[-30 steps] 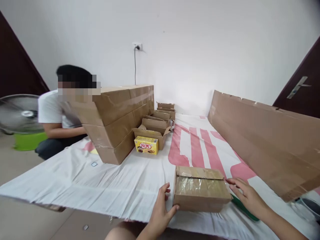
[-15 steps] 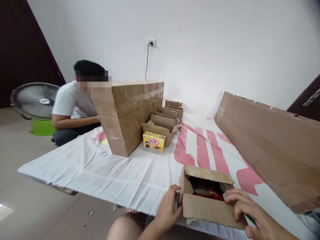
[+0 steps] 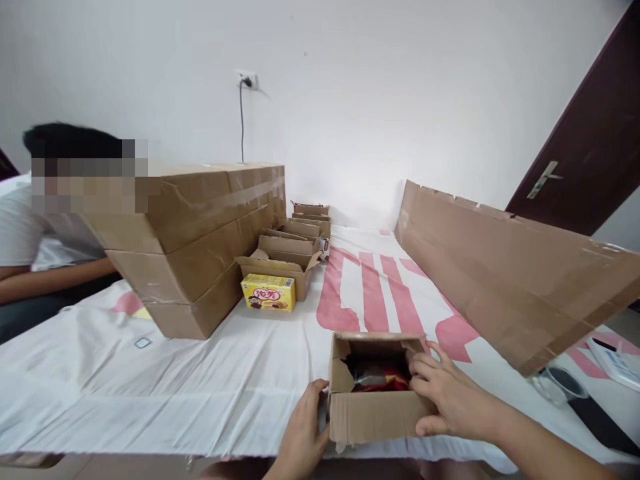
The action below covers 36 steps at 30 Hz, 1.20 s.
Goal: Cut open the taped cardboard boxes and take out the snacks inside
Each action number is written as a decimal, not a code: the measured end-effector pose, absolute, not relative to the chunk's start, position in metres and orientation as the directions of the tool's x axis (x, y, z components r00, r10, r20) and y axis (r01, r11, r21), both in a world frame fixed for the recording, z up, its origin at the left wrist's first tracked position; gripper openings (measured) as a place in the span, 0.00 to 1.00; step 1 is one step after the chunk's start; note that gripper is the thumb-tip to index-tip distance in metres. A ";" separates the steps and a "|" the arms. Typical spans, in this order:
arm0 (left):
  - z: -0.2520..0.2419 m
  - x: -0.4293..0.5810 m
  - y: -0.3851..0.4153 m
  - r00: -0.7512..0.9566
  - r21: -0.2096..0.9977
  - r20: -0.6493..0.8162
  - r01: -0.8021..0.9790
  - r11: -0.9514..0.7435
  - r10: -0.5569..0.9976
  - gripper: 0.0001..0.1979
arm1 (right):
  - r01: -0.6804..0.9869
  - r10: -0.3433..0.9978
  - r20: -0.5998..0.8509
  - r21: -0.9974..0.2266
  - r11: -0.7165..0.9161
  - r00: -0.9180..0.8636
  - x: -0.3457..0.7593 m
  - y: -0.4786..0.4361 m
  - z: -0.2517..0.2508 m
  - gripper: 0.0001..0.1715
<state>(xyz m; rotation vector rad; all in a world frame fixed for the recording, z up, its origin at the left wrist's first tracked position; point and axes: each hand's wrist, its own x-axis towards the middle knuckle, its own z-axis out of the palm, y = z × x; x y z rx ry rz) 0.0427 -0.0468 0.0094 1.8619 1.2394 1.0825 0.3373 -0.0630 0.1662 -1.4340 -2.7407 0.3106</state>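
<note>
An open cardboard box (image 3: 383,417) rests near the front edge of the cloth-covered table. Inside it lies a red packet (image 3: 385,381) with a clear part, mostly in shadow. My left hand (image 3: 303,423) holds the box's left side, its thumb and fingers at the wall. At the right end, my right hand (image 3: 445,393) grips the box, with the fingers over the flap and the thumb lower on the front. Beyond the box, a yellow printed carton (image 3: 269,293) stands against a row of open cardboard boxes (image 3: 285,250).
Taped closed boxes (image 3: 200,233) are stacked on the left, a person (image 3: 55,233) crouching behind them. A long cardboard sheet (image 3: 495,267) stands on the right. Near it lie a roll of clear tape (image 3: 563,383) and a black strip-like object (image 3: 605,423). The cloth (image 3: 240,393) is wrinkled.
My view has turned to the right. The box now sits squarer to me, and my right hand has shifted onto its right flap. My left hand stays at the left side.
</note>
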 end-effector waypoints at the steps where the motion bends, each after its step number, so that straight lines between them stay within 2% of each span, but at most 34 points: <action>1: 0.009 0.043 -0.047 0.209 0.840 0.286 0.414 -0.350 0.935 0.23 | 0.806 0.815 -0.046 -0.185 0.562 -0.578 0.340 -0.062 0.165 0.33; 6: 0.002 0.042 -0.044 0.210 0.810 0.293 0.464 -0.359 0.933 0.23 | 0.833 0.848 0.012 -0.180 0.523 -0.530 0.351 -0.061 0.166 0.44; 8: -0.003 0.041 -0.043 0.224 0.791 0.303 0.482 -0.376 0.926 0.22 | 0.845 0.864 0.012 -0.201 0.495 -0.503 0.352 -0.062 0.170 0.45; 13: -0.010 0.039 -0.040 0.259 0.738 0.349 0.517 -0.434 0.901 0.19 | 0.824 0.898 0.099 -0.366 0.433 -0.429 0.353 -0.057 0.171 0.26; 17: -0.006 0.038 -0.040 0.271 0.746 0.344 0.503 -0.437 0.899 0.18 | 0.761 0.914 0.228 -0.506 0.405 -0.335 0.362 -0.053 0.157 0.23; 20: -0.002 0.038 -0.042 0.280 0.788 0.319 0.452 -0.418 0.905 0.17 | 0.765 0.929 0.292 -0.538 0.355 -0.226 0.375 -0.055 0.141 0.09; 23: 0.001 0.035 -0.041 0.203 0.857 0.285 0.384 -0.344 0.937 0.15 | 0.718 0.946 0.285 -0.626 0.305 -0.153 0.387 -0.061 0.126 0.30; 24: 0.004 0.033 -0.040 0.146 0.871 0.284 0.373 -0.318 0.948 0.15 | 0.685 0.951 0.273 -0.667 0.293 -0.142 0.390 -0.063 0.122 0.34; 26: 0.014 0.029 -0.036 0.031 0.873 0.323 0.376 -0.310 0.946 0.16 | 0.622 0.960 0.259 -0.736 0.267 -0.106 0.392 -0.067 0.115 0.37; 29: 0.045 0.025 -0.027 -0.023 0.817 0.463 0.399 -0.417 0.886 0.15 | 0.538 0.966 0.257 -0.811 0.229 -0.024 0.392 -0.069 0.108 0.33; 31: 0.073 0.027 -0.022 0.055 0.753 0.538 0.416 -0.510 0.841 0.13 | 0.481 0.968 0.250 -0.851 0.208 0.023 0.392 -0.070 0.102 0.30; 33: 0.102 0.035 -0.018 0.277 0.655 0.556 0.435 -0.618 0.784 0.11 | 0.438 0.970 0.235 -0.880 0.185 0.064 0.392 -0.071 0.094 0.29; 36: 0.137 0.051 -0.012 0.679 0.481 0.368 0.445 -0.755 0.635 0.10 | 0.350 0.974 0.210 -0.921 0.168 0.085 0.392 -0.073 0.083 0.30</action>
